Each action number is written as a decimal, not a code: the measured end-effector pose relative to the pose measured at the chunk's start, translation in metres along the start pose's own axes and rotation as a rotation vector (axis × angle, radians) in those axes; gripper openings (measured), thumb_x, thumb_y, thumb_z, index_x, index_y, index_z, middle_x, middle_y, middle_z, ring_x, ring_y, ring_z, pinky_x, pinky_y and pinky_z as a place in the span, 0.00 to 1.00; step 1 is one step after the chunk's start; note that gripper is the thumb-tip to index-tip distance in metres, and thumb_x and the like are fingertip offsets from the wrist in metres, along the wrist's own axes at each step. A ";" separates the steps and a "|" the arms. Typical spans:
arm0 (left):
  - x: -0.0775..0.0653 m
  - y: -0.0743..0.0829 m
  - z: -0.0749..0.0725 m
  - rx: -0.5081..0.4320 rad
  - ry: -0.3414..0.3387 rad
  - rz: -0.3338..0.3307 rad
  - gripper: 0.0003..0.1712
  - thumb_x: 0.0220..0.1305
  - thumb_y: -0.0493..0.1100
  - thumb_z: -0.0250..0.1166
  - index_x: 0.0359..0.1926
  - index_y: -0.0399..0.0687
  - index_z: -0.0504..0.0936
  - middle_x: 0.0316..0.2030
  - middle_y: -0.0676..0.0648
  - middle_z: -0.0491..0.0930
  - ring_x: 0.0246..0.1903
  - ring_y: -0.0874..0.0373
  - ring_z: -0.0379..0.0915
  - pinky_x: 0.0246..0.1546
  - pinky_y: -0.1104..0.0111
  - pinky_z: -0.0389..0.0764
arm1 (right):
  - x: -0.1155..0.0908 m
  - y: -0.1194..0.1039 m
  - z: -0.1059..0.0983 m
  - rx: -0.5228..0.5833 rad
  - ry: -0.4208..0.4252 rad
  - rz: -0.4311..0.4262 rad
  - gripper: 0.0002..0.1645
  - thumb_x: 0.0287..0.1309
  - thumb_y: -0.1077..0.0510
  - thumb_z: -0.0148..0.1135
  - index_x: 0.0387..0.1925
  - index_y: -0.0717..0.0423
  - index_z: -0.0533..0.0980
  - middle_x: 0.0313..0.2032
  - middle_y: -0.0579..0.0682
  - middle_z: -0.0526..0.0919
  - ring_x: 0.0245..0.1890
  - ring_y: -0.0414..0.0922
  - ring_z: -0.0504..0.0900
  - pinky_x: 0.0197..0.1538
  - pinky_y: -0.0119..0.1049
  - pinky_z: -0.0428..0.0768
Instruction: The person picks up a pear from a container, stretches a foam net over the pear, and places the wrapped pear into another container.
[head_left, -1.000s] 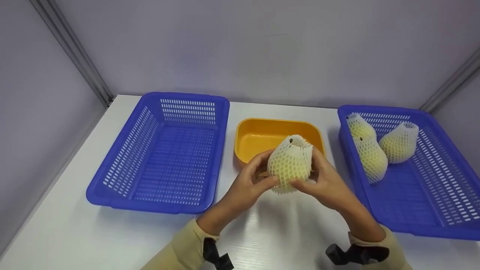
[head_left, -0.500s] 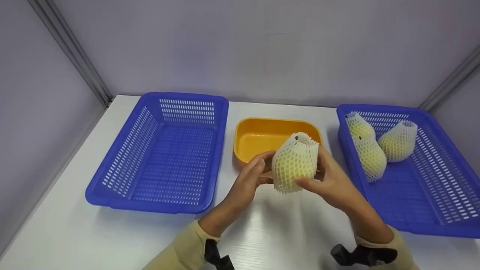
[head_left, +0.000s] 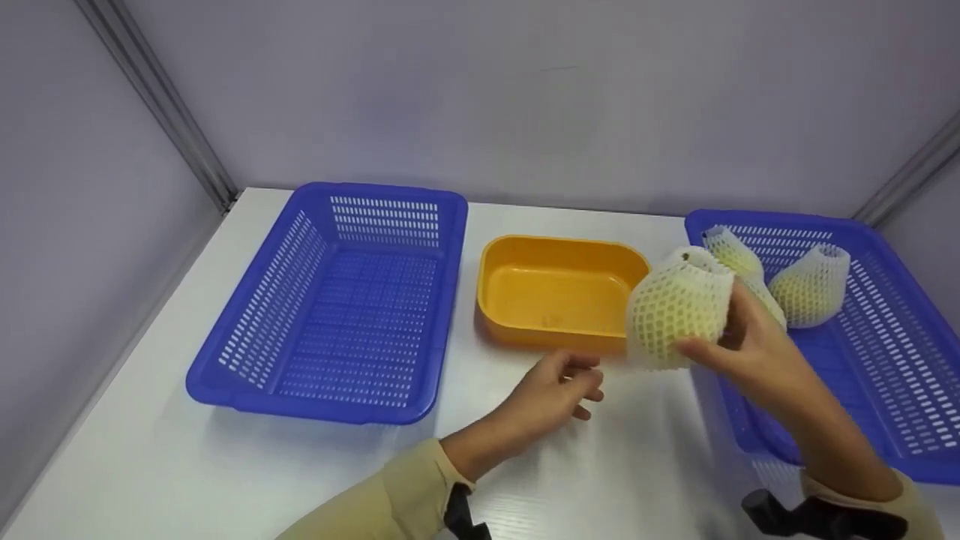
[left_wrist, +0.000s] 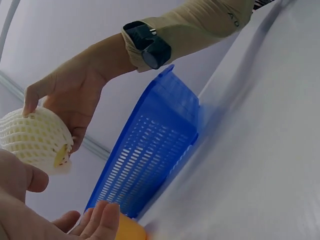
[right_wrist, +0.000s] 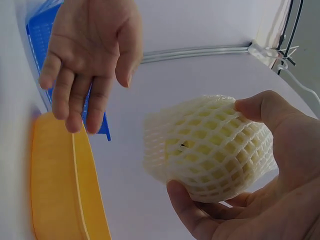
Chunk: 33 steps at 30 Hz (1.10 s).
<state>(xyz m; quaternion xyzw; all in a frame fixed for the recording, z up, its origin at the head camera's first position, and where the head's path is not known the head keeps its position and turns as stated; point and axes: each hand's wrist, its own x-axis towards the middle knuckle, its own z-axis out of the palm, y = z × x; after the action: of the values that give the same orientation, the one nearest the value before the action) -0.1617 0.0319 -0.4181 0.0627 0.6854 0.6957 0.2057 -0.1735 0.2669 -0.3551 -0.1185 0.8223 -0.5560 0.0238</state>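
My right hand [head_left: 761,360] grips a yellow pear [head_left: 679,311] in a white foam net, holding it above the table between the orange bin [head_left: 555,337] and the right-hand blue basket [head_left: 780,219]. In the right wrist view, thumb and fingers lie round the netted pear [right_wrist: 215,150], and a small dark spot shows through the mesh. My left hand [head_left: 551,394] is apart from it, in front of the bin, holding nothing. Its palm faces the right wrist camera with relaxed fingers [right_wrist: 80,97]. Other netted pears [head_left: 810,292] lie in the right basket; one is partly hidden by my right hand.
A second blue slotted basket [head_left: 442,300] stands on the left, with nothing seen inside. The orange bin between the baskets holds nothing visible. Pale walls [head_left: 525,112] close off the back and sides of the white table [head_left: 150,405].
My left hand has let go of the pear and dropped lower, towards the front. With the pear, my right hand has moved right, to the near side of the right basket.
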 end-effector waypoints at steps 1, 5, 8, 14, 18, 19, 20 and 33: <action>0.001 0.002 0.006 0.014 -0.017 -0.012 0.19 0.73 0.42 0.60 0.59 0.36 0.75 0.45 0.46 0.79 0.41 0.57 0.81 0.40 0.64 0.86 | -0.002 0.001 -0.007 -0.023 0.011 0.008 0.46 0.64 0.66 0.65 0.76 0.58 0.52 0.58 0.54 0.73 0.49 0.42 0.81 0.47 0.32 0.85; 0.006 0.010 0.028 0.031 -0.065 -0.054 0.18 0.72 0.43 0.62 0.57 0.39 0.78 0.42 0.49 0.81 0.39 0.58 0.81 0.38 0.64 0.86 | -0.007 0.004 -0.035 -0.132 0.061 0.075 0.50 0.67 0.62 0.65 0.79 0.58 0.46 0.63 0.57 0.69 0.47 0.36 0.79 0.45 0.28 0.84; 0.013 0.015 0.044 0.029 -0.090 -0.097 0.16 0.71 0.44 0.63 0.54 0.40 0.79 0.40 0.49 0.82 0.37 0.57 0.82 0.37 0.63 0.87 | -0.008 0.002 -0.051 -0.238 0.102 0.117 0.51 0.69 0.57 0.65 0.79 0.61 0.44 0.64 0.62 0.66 0.46 0.31 0.77 0.43 0.22 0.81; 0.028 0.020 0.071 0.071 -0.163 -0.154 0.12 0.73 0.46 0.62 0.47 0.41 0.83 0.36 0.50 0.83 0.36 0.57 0.83 0.36 0.63 0.87 | -0.001 -0.001 -0.080 -0.357 0.152 0.182 0.50 0.69 0.52 0.65 0.78 0.63 0.47 0.61 0.61 0.67 0.41 0.29 0.74 0.38 0.19 0.78; 0.035 0.023 0.090 0.128 -0.207 -0.198 0.15 0.74 0.48 0.62 0.42 0.38 0.83 0.32 0.50 0.82 0.36 0.56 0.85 0.34 0.63 0.87 | 0.005 0.001 -0.099 -0.394 0.172 0.222 0.50 0.70 0.49 0.64 0.77 0.66 0.47 0.62 0.64 0.66 0.40 0.27 0.72 0.37 0.16 0.76; 0.037 0.024 0.094 0.148 -0.216 -0.213 0.17 0.74 0.49 0.62 0.41 0.37 0.84 0.31 0.50 0.82 0.36 0.56 0.85 0.34 0.62 0.87 | 0.007 0.003 -0.103 -0.404 0.178 0.234 0.50 0.70 0.48 0.63 0.76 0.66 0.46 0.62 0.66 0.66 0.39 0.26 0.71 0.36 0.16 0.76; 0.038 0.025 0.099 0.170 -0.225 -0.229 0.18 0.74 0.50 0.62 0.41 0.36 0.84 0.31 0.50 0.83 0.35 0.56 0.85 0.34 0.62 0.87 | 0.009 0.004 -0.108 -0.410 0.179 0.239 0.49 0.71 0.48 0.63 0.75 0.68 0.46 0.61 0.68 0.66 0.38 0.26 0.71 0.35 0.17 0.76; 0.044 0.020 0.139 0.357 -0.223 -0.272 0.20 0.72 0.52 0.64 0.29 0.43 0.82 0.22 0.49 0.83 0.22 0.60 0.78 0.21 0.68 0.80 | 0.036 0.055 -0.166 -0.438 0.120 0.410 0.51 0.71 0.49 0.62 0.69 0.80 0.44 0.56 0.79 0.62 0.33 0.39 0.77 0.33 0.37 0.86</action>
<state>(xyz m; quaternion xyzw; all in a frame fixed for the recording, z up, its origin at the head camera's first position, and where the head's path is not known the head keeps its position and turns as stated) -0.1543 0.1774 -0.3999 0.0815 0.7725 0.5183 0.3578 -0.2460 0.4295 -0.3389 0.0807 0.9293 -0.3551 0.0609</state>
